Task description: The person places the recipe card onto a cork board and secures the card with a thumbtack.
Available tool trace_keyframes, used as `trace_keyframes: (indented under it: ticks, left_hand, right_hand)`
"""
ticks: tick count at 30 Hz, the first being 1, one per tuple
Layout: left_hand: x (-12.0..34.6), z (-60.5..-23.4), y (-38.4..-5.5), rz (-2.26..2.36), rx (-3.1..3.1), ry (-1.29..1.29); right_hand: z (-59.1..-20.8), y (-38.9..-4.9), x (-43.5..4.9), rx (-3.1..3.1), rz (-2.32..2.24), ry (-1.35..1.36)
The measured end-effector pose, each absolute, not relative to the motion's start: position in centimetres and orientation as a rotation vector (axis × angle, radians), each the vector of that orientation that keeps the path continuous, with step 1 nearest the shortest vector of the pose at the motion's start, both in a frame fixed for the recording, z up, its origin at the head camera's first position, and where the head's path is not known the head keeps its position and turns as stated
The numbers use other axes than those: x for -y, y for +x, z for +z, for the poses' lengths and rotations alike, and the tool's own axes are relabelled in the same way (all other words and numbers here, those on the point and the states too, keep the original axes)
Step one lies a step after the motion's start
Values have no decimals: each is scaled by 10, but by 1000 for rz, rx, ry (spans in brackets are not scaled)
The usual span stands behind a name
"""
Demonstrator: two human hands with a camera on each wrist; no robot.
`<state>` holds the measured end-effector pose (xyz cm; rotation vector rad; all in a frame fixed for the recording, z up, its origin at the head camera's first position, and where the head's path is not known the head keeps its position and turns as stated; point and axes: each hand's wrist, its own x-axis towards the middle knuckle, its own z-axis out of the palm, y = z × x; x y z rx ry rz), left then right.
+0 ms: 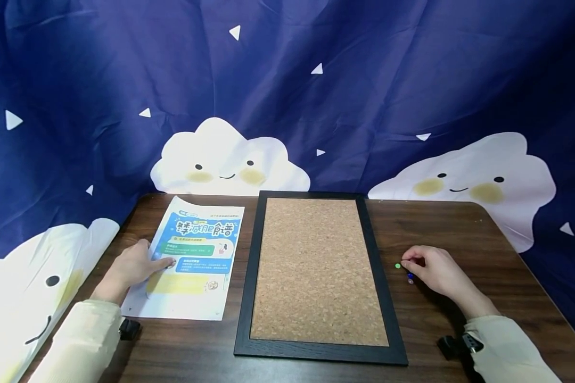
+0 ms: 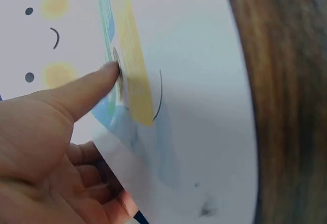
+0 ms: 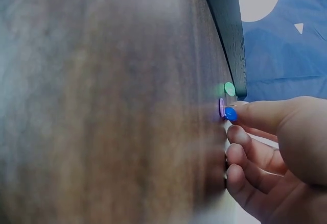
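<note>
At three o'clock off the corkboard (image 1: 318, 271) it's pins (image 1: 397, 266) being picked, I'd judge: right hand (image 1: 433, 270) pinched, contents unclear, left hand (image 1: 130, 264) clamping the poster (image 1: 196, 266) at nine, delicate lift called for.

A navy curtain (image 1: 278, 90) printed with smiling clouds (image 1: 230, 159) hangs behind a wooden table (image 1: 436, 223).

Brown wood-grain table (image 1: 431, 223), printed sheet (image 1: 196, 260) at left, black-framed corkboard (image 1: 318, 271), small coloured tacks (image 1: 410, 276) at right
</note>
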<state>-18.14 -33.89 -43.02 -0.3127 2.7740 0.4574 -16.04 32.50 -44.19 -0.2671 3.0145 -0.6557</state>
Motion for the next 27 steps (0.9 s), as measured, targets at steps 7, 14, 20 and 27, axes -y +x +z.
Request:
trace_keyframes:
  ticks: [7,14,20,27]
  left_hand:
    - [347,-433,-175,555,-2892,-189]
    - [353,-434,-171,607,-2938,-122]
    - [357,-434,-168,644,-2951,-77]
    - [362,-430,-163,798,-2938,-87]
  right_hand:
    - [-441,-160,-325,-3011,-649,-272]
    - [-433,-157,-327,-3027,-645,-223]
    - [-430,-154,-327,-3040,-689,-241]
    - [-427,-150,-325,-3045,-730,-229]
